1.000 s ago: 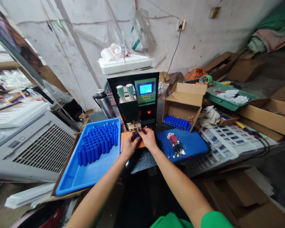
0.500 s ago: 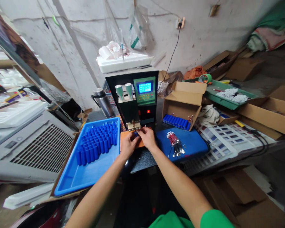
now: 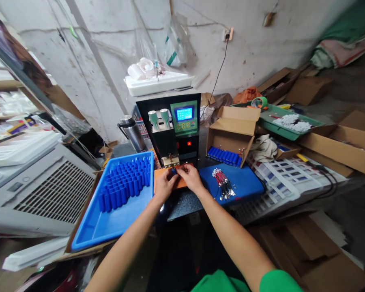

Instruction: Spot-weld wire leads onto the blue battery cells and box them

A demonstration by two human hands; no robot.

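My left hand [image 3: 163,186] and my right hand [image 3: 190,179] meet on an orange pad [image 3: 180,183] in front of a black spot-welding machine [image 3: 173,129] with a green panel and lit blue screen. Both pinch a small blue cell [image 3: 174,171] just under the machine's welding pins [image 3: 170,159]. A blue tray [image 3: 115,202] holding several upright blue cells [image 3: 124,182] stands to the left of my left hand. To the right of my right hand lies a bundle of red wires with metal ends [image 3: 222,184] on a blue mat [image 3: 237,182].
An open cardboard box [image 3: 235,132] with a row of blue cells stands behind the mat. A steel flask [image 3: 130,132] sits left of the machine. A grey vented unit [image 3: 42,190] is at far left. Green tray [image 3: 287,121] and cardboard boxes fill the right.
Both hands stay at the welding pins with the cell between them. Only the camera view has shifted slightly.
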